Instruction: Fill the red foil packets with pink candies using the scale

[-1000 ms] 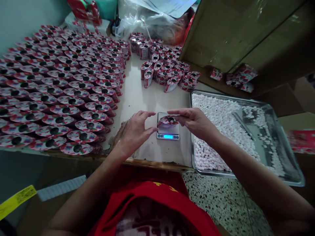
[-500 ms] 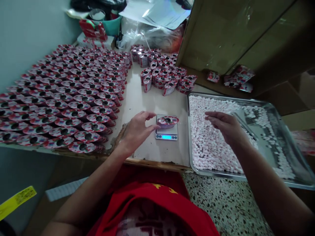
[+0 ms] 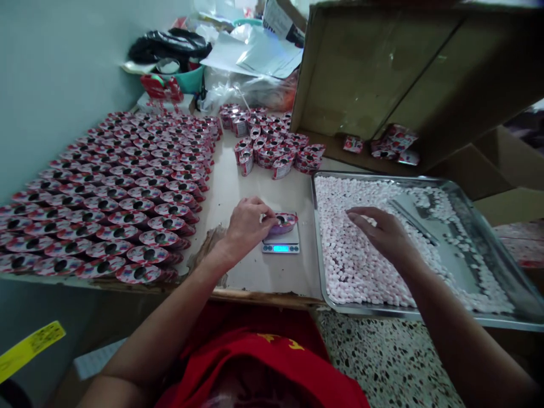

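Observation:
A small red-and-white foil pouch [image 3: 285, 223] with an opening in its top stands on a small digital scale [image 3: 280, 248] with a lit blue display. My left hand [image 3: 250, 224] pinches the left end of the pouch between thumb and fingers. Over the shallow metal tray [image 3: 322, 283], my right hand [image 3: 378, 229] hovers with its fingertips drawn close together. Whether anything small is between them is hidden. Beneath it lie many small white-pink candy-like pieces [image 3: 344, 266] spread across the tray.
Rows of similar open-topped pouches [image 3: 127, 204] fill the table's left side. A looser group of pouches [image 3: 274, 147] stands farther back. An open cardboard box [image 3: 361, 68] with a few pouches is behind the tray. A metal straight strip [image 3: 414, 222] lies in the tray.
My left hand has closed onto the pouch's left end; before, its thumb and fingers were apart beside it. My right hand stays over the tray. The view has tilted up slightly.

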Motion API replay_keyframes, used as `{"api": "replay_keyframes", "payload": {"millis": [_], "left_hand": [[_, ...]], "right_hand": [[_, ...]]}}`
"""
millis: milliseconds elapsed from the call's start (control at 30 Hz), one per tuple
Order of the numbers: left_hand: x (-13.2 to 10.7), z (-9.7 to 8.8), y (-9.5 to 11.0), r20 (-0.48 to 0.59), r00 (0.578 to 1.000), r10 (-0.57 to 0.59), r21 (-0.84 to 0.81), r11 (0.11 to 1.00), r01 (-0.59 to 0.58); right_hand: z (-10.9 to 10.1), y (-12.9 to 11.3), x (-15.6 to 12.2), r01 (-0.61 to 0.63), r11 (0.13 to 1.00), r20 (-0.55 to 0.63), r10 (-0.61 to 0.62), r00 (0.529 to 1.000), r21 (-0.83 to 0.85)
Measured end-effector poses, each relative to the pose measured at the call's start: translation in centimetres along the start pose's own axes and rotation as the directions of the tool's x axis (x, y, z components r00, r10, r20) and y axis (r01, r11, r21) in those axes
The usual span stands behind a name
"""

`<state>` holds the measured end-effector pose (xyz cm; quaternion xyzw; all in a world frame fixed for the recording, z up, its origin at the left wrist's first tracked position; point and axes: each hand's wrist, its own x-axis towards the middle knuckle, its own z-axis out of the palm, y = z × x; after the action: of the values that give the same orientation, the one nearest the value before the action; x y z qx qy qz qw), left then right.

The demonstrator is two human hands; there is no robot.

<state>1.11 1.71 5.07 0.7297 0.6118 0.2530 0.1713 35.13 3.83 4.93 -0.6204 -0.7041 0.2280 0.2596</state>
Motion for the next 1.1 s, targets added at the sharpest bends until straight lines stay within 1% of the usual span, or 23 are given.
{"api": "replay_keyframes", "payload": {"millis": [67, 133, 200, 267, 300, 367, 400, 433, 467, 533, 600, 667, 733, 800, 867, 967, 1033, 1100], "left_hand": [[0.3, 0.5, 0.3, 0.007, 1.000, 0.018, 0.031, 0.999, -0.018], [0.5, 0.8, 0.4, -0.011, 0.999, 0.033, 0.057, 0.998, -0.033], [0.6, 1.1, 0.6, -0.041, 0.998, 0.050, 0.052, 0.997, -0.048], [0.8, 1.4, 0.9, -0.040, 0.995, 0.086, 0.038, 0.996, -0.085], [0.9, 1.6, 1.1, -0.006, 0.994, 0.110, 0.043, 0.993, -0.110], [0.8, 1.9, 1.5, 0.112, 0.983, 0.143, 0.081, 0.985, -0.152], [0.6, 1.9, 1.6, 0.160, 0.977, 0.142, 0.107, 0.981, -0.160], [0.2, 1.8, 1.5, 0.185, 0.974, 0.128, 0.131, 0.979, -0.154], [-0.4, 1.5, 1.2, 0.184, 0.977, 0.107, 0.149, 0.979, -0.135], [-2.6, 0.0, 0.0, 0.124, 0.991, 0.058, 0.182, 0.980, -0.080], [-5.8, -2.3, -2.0, 0.057, 0.998, 0.025, 0.219, 0.975, -0.037], [-9.5, -4.9, -4.3, 0.010, 1.000, 0.016, 0.262, 0.965, -0.019], [-12.8, -7.2, -6.3, -0.021, 1.000, 0.014, 0.297, 0.955, -0.007], [-15.0, -8.8, -7.9, -0.027, 1.000, 0.009, 0.315, 0.949, 0.000], [-16.1, -9.6, -9.0, -0.022, 1.000, 0.002, 0.323, 0.947, 0.005], [-16.5, -9.5, -9.6, -0.002, 1.000, 0.015, 0.344, 0.939, -0.013], [-16.5, -9.2, -9.7, 0.014, 0.999, 0.050, 0.367, 0.929, -0.051], [-16.7, -9.0, -10.0, 0.028, 0.995, 0.093, 0.384, 0.918, -0.097]], "right_hand": [[1.0, -1.7, 1.2, 0.126, 0.992, -0.017, -0.126, 0.992, -0.009], [2.3, -3.8, 3.4, 0.257, 0.964, -0.025, -0.259, 0.965, -0.066], [4.0, -6.0, 6.6, 0.355, 0.920, -0.002, -0.361, 0.933, -0.164], [6.0, -8.0, 10.5, 0.422, 0.857, 0.064, -0.424, 0.904, -0.295], [7.1, -8.8, 12.5, 0.438, 0.823, 0.102, -0.432, 0.896, -0.361], [9.0, -10.1, 16.2, 0.459, 0.735, 0.211, -0.411, 0.887, -0.499], [9.8, -10.5, 17.7, 0.473, 0.685, 0.267, -0.392, 0.880, -0.555], [10.4, -10.8, 18.9, 0.491, 0.636, 0.316, -0.376, 0.871, -0.595], [10.9, -11.0, 19.7, 0.511, 0.596, 0.356, -0.367, 0.860, -0.620], [11.4, -11.1, 20.4, 0.538, 0.557, 0.390, -0.371, 0.843, -0.633], [11.4, -11.1, 19.8, 0.556, 0.530, 0.386, -0.403, 0.830, -0.640], [10.7, -11.4, 18.0, 0.579, 0.501, 0.381, -0.447, 0.809, -0.643], [9.6, -12.1, 15.2, 0.600, 0.499, 0.372, -0.486, 0.791, -0.625], [8.3, -13.3, 11.7, 0.624, 0.513, 0.392, -0.493, 0.776, -0.589], [7.2, -14.7, 8.1, 0.641, 0.514, 0.438, -0.471, 0.766, -0.570], [6.5, -16.0, 3.8, 0.639, 0.509, 0.511, -0.386, 0.768, -0.577], [6.7, -16.4, 1.9, 0.625, 0.515, 0.544, -0.321, 0.775, -0.587], [7.0, -16.4, 1.0, 0.616, 0.529, 0.564, -0.281, 0.776, -0.583]]}}
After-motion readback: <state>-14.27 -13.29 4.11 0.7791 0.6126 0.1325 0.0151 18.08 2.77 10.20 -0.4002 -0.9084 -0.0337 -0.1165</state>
